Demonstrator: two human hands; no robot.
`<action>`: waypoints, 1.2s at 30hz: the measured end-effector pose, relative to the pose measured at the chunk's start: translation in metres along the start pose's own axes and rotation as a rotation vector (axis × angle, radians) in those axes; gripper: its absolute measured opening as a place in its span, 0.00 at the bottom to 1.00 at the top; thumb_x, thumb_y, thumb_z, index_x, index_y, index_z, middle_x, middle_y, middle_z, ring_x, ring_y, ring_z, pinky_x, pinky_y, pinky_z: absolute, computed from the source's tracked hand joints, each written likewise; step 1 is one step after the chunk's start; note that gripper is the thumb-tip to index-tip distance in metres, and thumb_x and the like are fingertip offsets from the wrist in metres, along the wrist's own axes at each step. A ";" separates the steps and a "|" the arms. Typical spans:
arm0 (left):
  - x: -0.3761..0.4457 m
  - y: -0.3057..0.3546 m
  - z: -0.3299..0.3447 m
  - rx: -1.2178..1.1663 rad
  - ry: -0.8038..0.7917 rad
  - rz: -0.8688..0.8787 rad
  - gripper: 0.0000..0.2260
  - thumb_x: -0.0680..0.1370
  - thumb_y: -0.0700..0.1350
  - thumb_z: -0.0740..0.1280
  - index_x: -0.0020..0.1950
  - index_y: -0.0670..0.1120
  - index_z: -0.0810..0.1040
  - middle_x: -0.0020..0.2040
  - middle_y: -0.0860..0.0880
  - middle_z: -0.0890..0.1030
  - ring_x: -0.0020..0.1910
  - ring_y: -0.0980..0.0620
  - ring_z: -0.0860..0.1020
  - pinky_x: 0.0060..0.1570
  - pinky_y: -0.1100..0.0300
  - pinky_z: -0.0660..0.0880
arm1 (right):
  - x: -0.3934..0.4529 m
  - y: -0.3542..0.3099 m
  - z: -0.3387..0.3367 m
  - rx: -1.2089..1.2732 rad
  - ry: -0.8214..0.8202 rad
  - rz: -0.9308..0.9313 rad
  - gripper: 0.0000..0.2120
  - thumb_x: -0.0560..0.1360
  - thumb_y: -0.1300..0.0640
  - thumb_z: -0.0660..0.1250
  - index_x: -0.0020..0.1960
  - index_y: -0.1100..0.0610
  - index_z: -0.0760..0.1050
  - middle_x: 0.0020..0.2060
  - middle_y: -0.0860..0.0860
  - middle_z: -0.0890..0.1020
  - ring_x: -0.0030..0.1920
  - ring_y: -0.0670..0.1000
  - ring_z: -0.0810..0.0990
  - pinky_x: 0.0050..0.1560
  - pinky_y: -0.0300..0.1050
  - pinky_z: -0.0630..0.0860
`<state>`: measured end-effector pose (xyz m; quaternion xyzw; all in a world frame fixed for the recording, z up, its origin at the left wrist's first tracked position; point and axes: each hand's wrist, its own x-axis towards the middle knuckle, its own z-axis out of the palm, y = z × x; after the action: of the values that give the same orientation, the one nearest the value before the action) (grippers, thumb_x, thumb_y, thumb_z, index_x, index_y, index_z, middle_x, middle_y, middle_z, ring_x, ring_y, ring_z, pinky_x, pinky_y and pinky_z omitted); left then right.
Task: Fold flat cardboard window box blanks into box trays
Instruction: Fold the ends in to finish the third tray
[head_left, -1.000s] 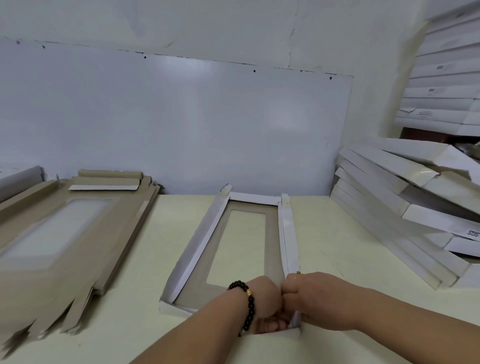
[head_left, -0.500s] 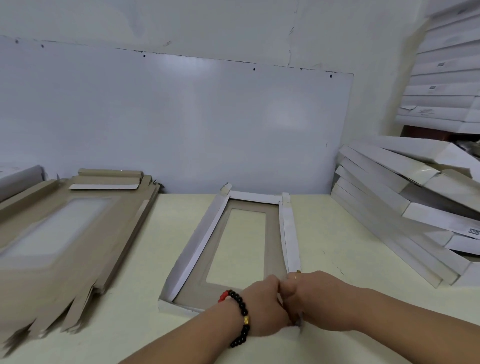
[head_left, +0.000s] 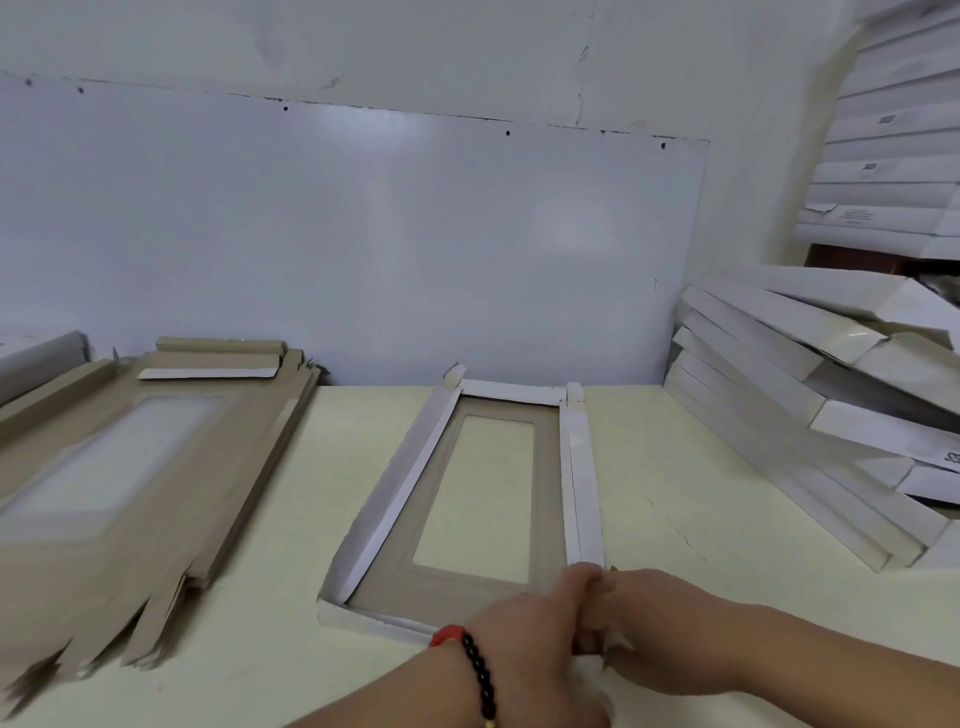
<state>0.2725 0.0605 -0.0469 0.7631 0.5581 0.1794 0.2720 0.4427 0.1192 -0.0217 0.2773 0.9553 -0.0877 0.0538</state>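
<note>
Far left, on the counter (head_left: 675, 467): stack of flat blanks (head_left: 119, 483), brown side up, each with a clear window; folded flaps lie loose at its far end, jagged edges overhang toward the viewer.

Centre of the counter: one window box tray (head_left: 467, 499), part formed. Brown inner face up, rectangular window open to the pale counter beneath. White side walls raised along left, far and right edges; the left wall leans outward, the right wall is folded double.

Near right corner of the tray: left hand (head_left: 535, 634), wrist bearing a black bead bracelet (head_left: 480, 675) with a red section. Fingers curled at the corner, pressed against the other hand. Left grip: closed on the tray's corner wall.

Touching it, right hand (head_left: 660, 623), fingers curled around the same corner, a scrap of white card showing beneath. Right grip: closed on the tray.

Far right: leaning pile of finished white boxes (head_left: 810, 415), slumped against one another. Above it, further white boxes stacked flat (head_left: 893, 156).

Behind all: a white board (head_left: 363, 244) fixed to the wall.
</note>
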 end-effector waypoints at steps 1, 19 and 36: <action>0.000 0.001 0.008 0.060 0.081 0.015 0.33 0.66 0.57 0.66 0.64 0.68 0.50 0.44 0.53 0.77 0.45 0.50 0.77 0.48 0.57 0.74 | -0.001 0.000 -0.001 -0.015 -0.011 0.000 0.11 0.75 0.59 0.60 0.53 0.50 0.77 0.55 0.43 0.78 0.55 0.45 0.75 0.53 0.39 0.71; -0.016 -0.014 0.004 0.629 0.254 0.253 0.30 0.57 0.53 0.71 0.61 0.55 0.79 0.36 0.56 0.81 0.36 0.56 0.79 0.34 0.64 0.68 | 0.024 0.036 0.010 -0.208 0.127 -0.033 0.11 0.80 0.57 0.56 0.57 0.48 0.74 0.55 0.44 0.75 0.58 0.47 0.71 0.52 0.43 0.70; 0.011 -0.033 -0.024 0.816 0.062 -0.151 0.11 0.80 0.44 0.55 0.59 0.48 0.73 0.57 0.45 0.76 0.57 0.43 0.75 0.55 0.51 0.67 | 0.058 0.012 0.013 -0.580 0.192 -0.046 0.14 0.61 0.38 0.76 0.34 0.46 0.77 0.29 0.41 0.76 0.28 0.42 0.76 0.30 0.33 0.69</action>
<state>0.2373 0.0839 -0.0484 0.7596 0.6456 -0.0541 -0.0572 0.4013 0.1573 -0.0445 0.2358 0.9472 0.2140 0.0380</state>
